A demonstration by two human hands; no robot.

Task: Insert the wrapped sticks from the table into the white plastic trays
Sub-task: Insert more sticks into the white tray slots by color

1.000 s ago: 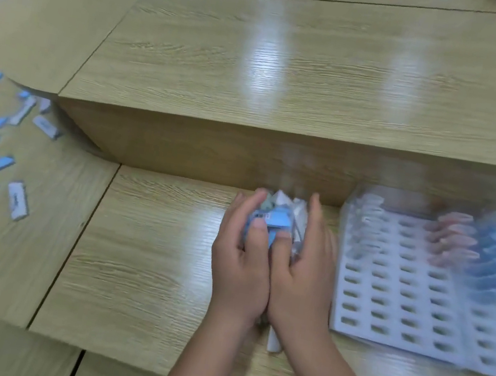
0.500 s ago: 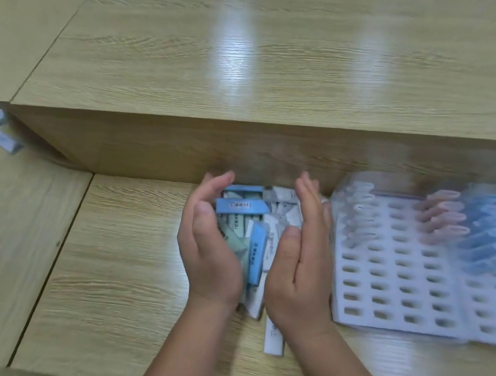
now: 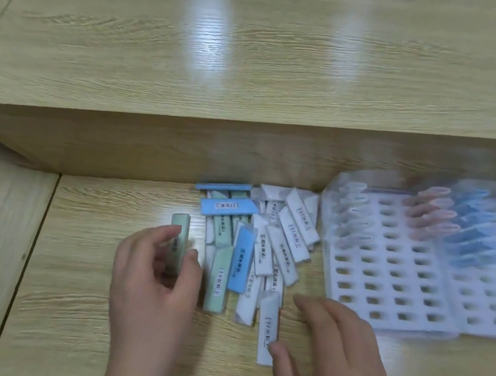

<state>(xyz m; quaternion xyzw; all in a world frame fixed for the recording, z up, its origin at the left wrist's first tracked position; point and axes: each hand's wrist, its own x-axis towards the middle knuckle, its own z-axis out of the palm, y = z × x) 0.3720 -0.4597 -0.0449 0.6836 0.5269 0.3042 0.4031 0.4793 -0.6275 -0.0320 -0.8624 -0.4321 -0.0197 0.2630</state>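
I have the left hand (image 3: pixel 155 274) at about 8 o'clock of the view. Its thumb and fingers are closed in a pinch on a pale green wrapped stick (image 3: pixel 178 238), held at the 9 o'clock edge of the loose pile of blue, green and white wrapped sticks (image 3: pixel 251 240) on the light wood-grain table (image 3: pixel 73 257). The right hand (image 3: pixel 335 348), at 5 o'clock, is spread flat with straight fingers and grips nothing; its thumb tip touches a white wrapped stick (image 3: pixel 268 321) at the pile's 6 o'clock end. The white plastic tray with rows of oval slots (image 3: pixel 349 301) lies at 3 o'clock, just beside the pile. It is blurred, but its far rows seem to carry white, pink, blue and green sticks, while most nearer slots are bare. My judgement is that the task is early to midway. The whole pile is left to insert, starting with the green one.
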